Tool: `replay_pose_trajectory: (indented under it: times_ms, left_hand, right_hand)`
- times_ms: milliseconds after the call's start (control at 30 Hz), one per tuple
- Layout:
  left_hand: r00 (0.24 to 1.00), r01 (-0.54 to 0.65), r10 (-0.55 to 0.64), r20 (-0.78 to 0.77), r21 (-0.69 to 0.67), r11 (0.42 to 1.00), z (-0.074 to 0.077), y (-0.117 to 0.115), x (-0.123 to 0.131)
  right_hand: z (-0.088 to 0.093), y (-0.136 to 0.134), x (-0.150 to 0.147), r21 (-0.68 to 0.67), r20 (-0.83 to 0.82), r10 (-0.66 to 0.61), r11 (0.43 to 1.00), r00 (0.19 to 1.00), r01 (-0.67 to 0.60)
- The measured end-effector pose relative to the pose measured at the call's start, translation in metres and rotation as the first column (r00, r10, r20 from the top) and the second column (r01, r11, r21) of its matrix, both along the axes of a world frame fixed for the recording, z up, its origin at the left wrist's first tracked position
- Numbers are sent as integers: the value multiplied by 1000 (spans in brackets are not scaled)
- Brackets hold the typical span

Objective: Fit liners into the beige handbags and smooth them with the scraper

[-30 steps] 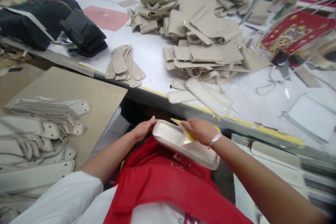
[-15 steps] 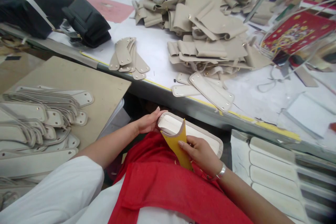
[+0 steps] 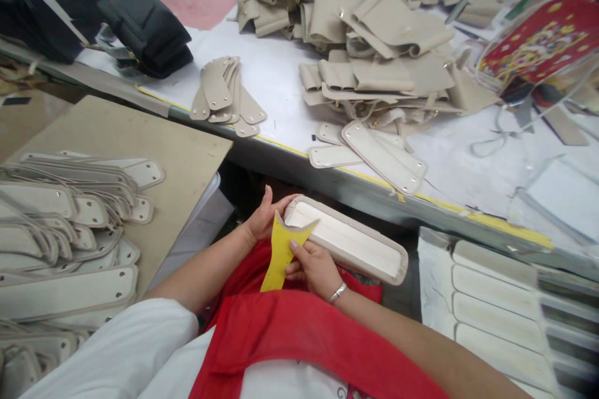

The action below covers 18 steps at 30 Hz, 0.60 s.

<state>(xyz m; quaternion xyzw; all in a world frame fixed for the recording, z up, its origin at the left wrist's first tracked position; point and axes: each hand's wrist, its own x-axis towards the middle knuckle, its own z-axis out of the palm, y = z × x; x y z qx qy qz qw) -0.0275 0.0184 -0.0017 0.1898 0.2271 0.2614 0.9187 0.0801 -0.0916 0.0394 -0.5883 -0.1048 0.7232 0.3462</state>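
At the left end of a long cream panel with rounded corners and a beige rim (image 3: pixel 350 240), my left hand (image 3: pixel 266 217) grips it, thumb raised and the other fingers partly hidden beneath. My right hand (image 3: pixel 314 268) pinches a yellow template with a curved notch (image 3: pixel 282 252) between thumb and fingers. The template lies over the panel's left end, close to my left hand; whether they touch I cannot tell. Beige strips with metal studs (image 3: pixel 384 156) rest on the table edge just beyond the panel.
Beige leather pieces (image 3: pixel 369 19) are heaped on the white table (image 3: pixel 276 96). Black bags (image 3: pixel 150 25) stand at left, a red bag (image 3: pixel 543 43) at right. Studded strips (image 3: pixel 70 287) are stacked on a board (image 3: pixel 187 131) at my left. Cream panels (image 3: pixel 496 305) lie at lower right.
My right hand has moved left along the panel, and the yellow template has swung and shifted left with it. My left hand still holds the panel's end. The camera view has shifted slightly.
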Motion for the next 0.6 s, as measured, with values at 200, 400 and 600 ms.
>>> replay_pose_trajectory:
  times_ms: [200, 400, 600]
  left_hand:
    - [978, -98, 123, -171, 144, 985, 2, -6, 12]
    - [911, -62, 179, -371, 305, 950, 2, -4, 19]
    - [753, 142, 215, -621, 473, 869, 4, 2, 21]
  right_hand:
    - [0, 8, 2, -61, -43, -13, 998, 999, 10]
    - [-1, 11, 11, -119, -99, 36, 992, 994, -47]
    - [-16, 7, 17, -120, -186, 29, 991, 982, -52]
